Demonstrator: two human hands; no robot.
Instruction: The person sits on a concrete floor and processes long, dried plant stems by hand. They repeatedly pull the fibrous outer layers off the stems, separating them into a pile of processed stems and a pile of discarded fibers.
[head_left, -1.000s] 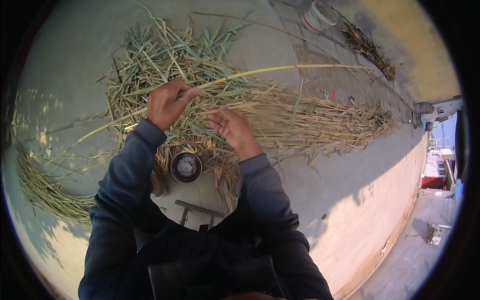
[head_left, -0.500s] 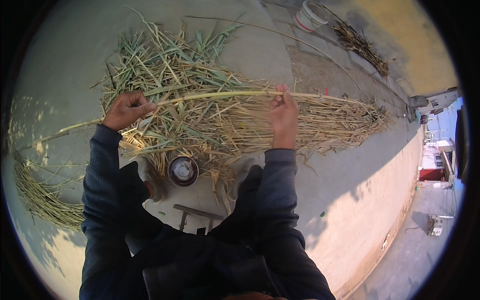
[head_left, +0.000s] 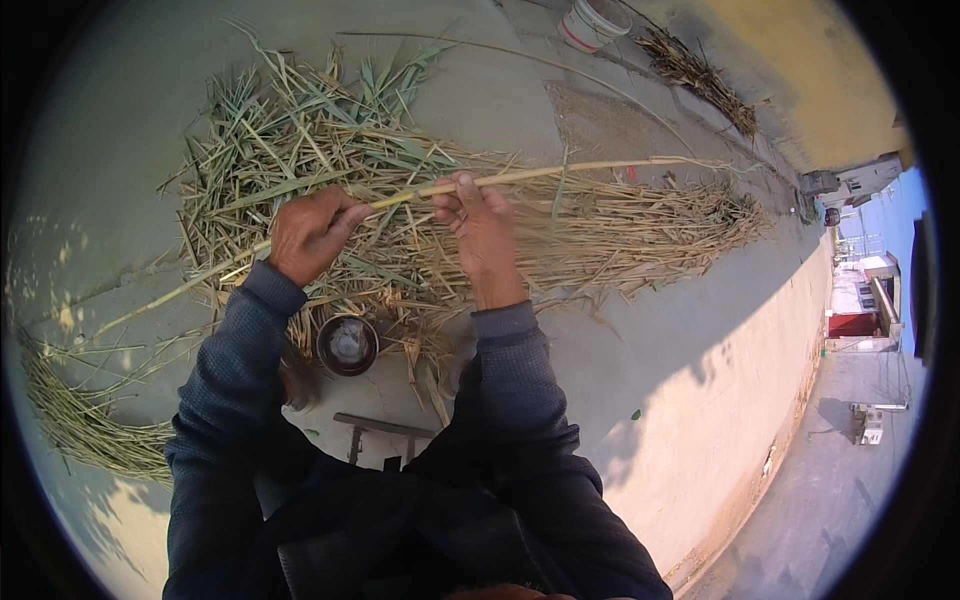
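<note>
A long pale yellow-green reed stalk [head_left: 600, 165] lies across both my hands, slanting from low at the left to higher at the right. My left hand [head_left: 308, 236] is closed around it, with the thumb along its upper side. Closer to the middle, my right hand [head_left: 484, 240] pinches the same stalk between thumb and fingers. A narrow green leaf [head_left: 559, 198] hangs beside the stalk just right of that hand. Under both hands spreads a heap of cut stalks and dry leaves [head_left: 640, 225], greener at its far left.
A round dark-rimmed bowl [head_left: 347, 345] stands between my feet, near a low stool [head_left: 385, 424]. Thin green stalks [head_left: 95, 425] lie bundled at the left. At the back right are a white bucket [head_left: 594, 24] and a dry brown bundle [head_left: 697, 80] along a wall.
My hands have come closer together: the left has moved right, the right has moved left along the stalk. The stalk tilts more now, its right part higher. The whole view has shifted slightly.
</note>
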